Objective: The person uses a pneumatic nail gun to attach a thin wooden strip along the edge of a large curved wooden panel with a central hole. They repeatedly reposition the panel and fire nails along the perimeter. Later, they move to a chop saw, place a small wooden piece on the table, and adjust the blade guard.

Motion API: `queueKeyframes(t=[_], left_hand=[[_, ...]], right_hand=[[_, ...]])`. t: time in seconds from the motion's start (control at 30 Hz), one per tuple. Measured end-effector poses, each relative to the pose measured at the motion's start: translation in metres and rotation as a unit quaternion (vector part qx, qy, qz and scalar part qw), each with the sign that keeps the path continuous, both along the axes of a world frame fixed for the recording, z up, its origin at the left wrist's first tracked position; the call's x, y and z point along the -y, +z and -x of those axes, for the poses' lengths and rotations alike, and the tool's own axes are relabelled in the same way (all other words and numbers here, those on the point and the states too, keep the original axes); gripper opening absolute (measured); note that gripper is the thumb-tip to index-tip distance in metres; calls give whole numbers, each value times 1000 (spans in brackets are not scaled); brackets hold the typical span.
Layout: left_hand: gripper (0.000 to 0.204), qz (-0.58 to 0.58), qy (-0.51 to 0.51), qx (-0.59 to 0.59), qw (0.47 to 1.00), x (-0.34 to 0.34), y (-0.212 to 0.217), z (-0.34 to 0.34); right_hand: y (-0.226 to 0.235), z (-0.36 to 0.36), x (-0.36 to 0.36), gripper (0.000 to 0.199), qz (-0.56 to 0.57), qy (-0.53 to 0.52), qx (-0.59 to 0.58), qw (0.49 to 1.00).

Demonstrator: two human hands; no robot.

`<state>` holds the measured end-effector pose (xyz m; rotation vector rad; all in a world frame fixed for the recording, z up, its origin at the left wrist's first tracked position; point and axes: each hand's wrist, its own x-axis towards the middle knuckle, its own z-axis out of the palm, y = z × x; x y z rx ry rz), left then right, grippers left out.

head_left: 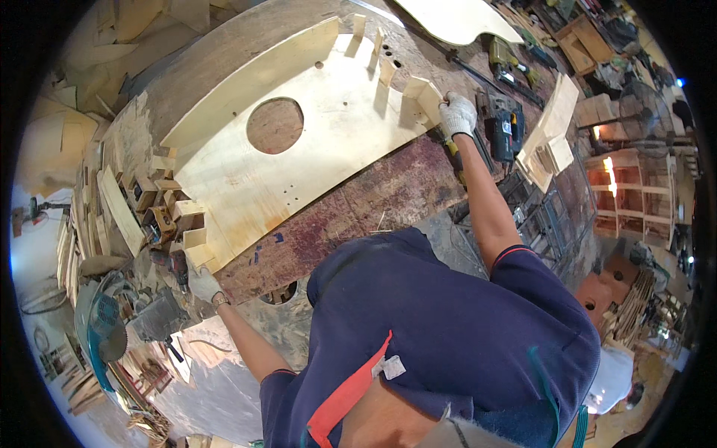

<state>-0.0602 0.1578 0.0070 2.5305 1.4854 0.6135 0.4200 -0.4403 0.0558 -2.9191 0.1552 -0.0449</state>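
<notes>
A large pale plywood panel (336, 142) lies on a worn wooden workbench (403, 183). It has a round hole, smaller drilled holes, a curved upright wall (254, 82) along its far side and short upright pieces at both ends. My right hand (457, 116), in a white knitted glove, is closed on the panel's right end at an upright piece (423, 97). At the near left corner my gloved left hand (203, 284) grips the panel beside a small wooden block (198, 243); its fingertips are partly hidden.
Close to my right hand lies a dark jigsaw (502, 127); another power tool (508, 63) is farther off. A cordless drill (178, 269) and wood offcuts (160, 220) sit by my left hand. A teal circular-blade saw (104, 321) stands at left. Wooden pieces (549, 142) are stacked at right.
</notes>
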Motion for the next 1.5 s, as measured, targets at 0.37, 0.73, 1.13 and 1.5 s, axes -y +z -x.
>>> queueKeyframes(t=[0.37, 0.73, 1.13, 1.5], left_hand=[[30, -4, -88, -26, 996, -66, -1, -27], [48, 108, 44, -160, 980, -53, 21, -2], [60, -49, 51, -41, 997, -11, 18, 79], [54, 60, 47, 101, 992, 280, 32, -114]], right_hand=[[-16, -14, -19, 27, -46, 78, 69, 993], [10, 83, -2, 25, -19, 63, 11, 998], [27, 102, 52, 23, -151, 106, -121, 975], [-41, -110, 123, 50, -596, -115, -106, 788]])
